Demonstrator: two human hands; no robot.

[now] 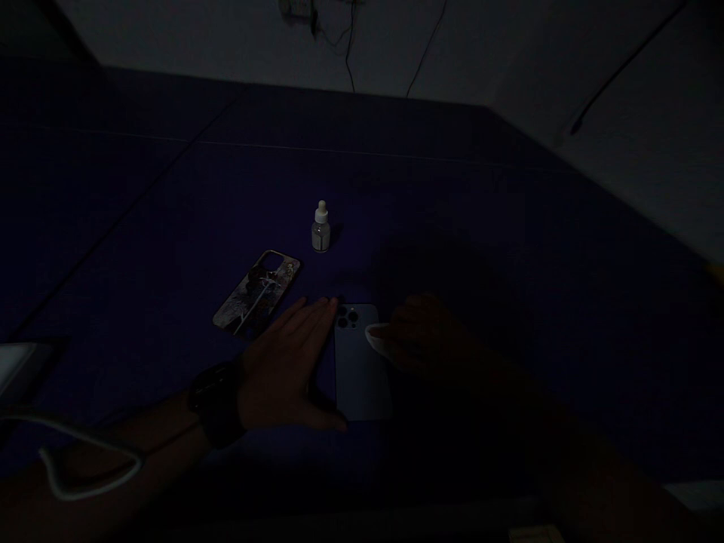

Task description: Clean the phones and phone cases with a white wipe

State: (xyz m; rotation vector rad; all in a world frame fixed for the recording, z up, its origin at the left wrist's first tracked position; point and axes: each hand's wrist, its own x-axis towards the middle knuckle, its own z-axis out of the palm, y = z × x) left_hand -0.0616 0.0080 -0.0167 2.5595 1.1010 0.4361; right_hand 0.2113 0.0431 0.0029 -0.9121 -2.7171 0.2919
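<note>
A light blue smartphone (362, 377) lies on the dark blue surface with its camera side up. My left hand (277, 377) is open and flat along its left edge, fingertips by the upper left corner and thumb at the lower left corner. My right hand (421, 335), in deep shadow, is closed on a small white wipe (378, 339). That wipe touches the upper right part of the phone's back. To the left is a patterned phone case (257, 290) with a camera cutout. A small dropper bottle (320, 232) stands upright beyond the phone.
The room is very dim. At the far left edge sits a white object (19, 366), partly cut off. A white cable (93, 490) loops over my left forearm. Behind the blue tabletop (170, 188) rises a pale wall with a socket (297, 7) and hanging cords.
</note>
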